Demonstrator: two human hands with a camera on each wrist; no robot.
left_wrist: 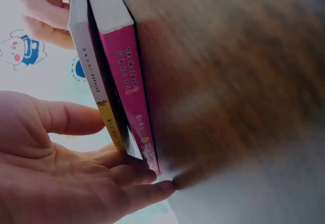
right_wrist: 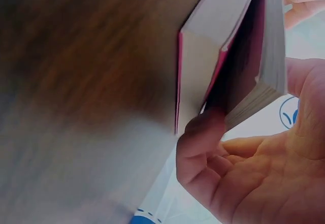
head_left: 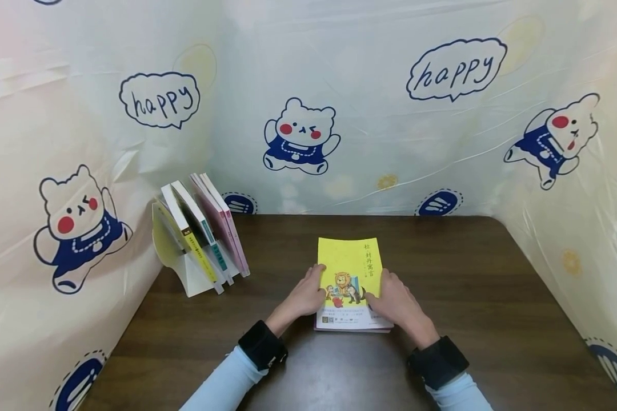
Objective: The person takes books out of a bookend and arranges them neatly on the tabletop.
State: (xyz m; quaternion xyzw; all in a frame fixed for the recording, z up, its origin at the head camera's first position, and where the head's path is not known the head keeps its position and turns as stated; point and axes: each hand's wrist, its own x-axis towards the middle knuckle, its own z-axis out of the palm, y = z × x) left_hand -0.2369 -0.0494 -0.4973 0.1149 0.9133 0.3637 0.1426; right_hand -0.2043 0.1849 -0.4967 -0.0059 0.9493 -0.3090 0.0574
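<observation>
A yellow paperback point(head_left: 345, 257) with a cartoon lion and a white lower band lies on a pink-spined book point(left_wrist: 124, 66) on the table. The wrist views show a narrow wedge-shaped gap between the two. My left hand point(head_left: 308, 294) holds the yellow book's left edge, thumb at its cover, other fingers around the far end of the spines. On the opposite side, my right hand point(head_left: 398, 299) grips the yellow book's page edge point(right_wrist: 259, 102), with its thumb on top and curled fingers reaching under it at the gap. The pink book is mostly covered in the head view.
On the left of the brown table point(head_left: 468, 274), a pale book stand point(head_left: 190, 271) holds several leaning books, including a yellow-spined book point(head_left: 199, 255) and a pink book point(head_left: 231, 234). A printed cloth point(head_left: 370, 68) surrounds the table's back and sides.
</observation>
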